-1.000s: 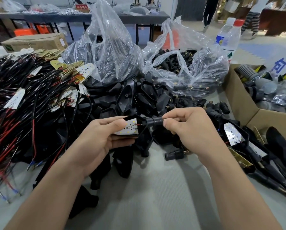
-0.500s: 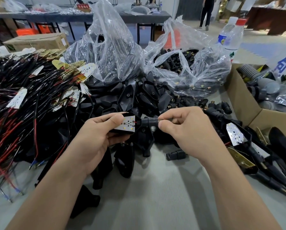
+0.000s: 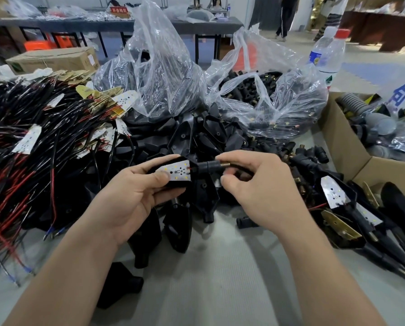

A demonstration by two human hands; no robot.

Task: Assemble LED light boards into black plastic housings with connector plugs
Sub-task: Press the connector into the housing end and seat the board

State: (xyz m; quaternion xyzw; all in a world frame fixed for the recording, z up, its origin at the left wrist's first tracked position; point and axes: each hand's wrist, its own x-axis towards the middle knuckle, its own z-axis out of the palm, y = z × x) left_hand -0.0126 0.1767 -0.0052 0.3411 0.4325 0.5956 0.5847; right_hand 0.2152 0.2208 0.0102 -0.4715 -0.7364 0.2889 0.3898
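Note:
My left hand (image 3: pixel 135 196) grips a black plastic housing (image 3: pixel 180 183) with a white LED board (image 3: pixel 176 171) seated in it, thumb pressing on the board's left end. My right hand (image 3: pixel 255 191) pinches a black connector plug (image 3: pixel 208 166) with a brass tip, which sits at the housing's narrow end. Red wire shows between board and plug. A heap of empty black housings (image 3: pixel 196 137) lies just behind my hands. Finished units with boards (image 3: pixel 334 192) lie at the right.
A tangle of red and black wires with LED boards (image 3: pixel 32 142) fills the left. Two clear plastic bags (image 3: pixel 154 78) of black parts stand behind. A cardboard box (image 3: pixel 352 161) sits at the right, water bottles (image 3: pixel 326 55) beyond. Grey table surface (image 3: pixel 208 278) lies in front.
The plug now shows its brass tip between my right fingers, and my right hand has shifted slightly right along it. My left hand keeps holding the housing.

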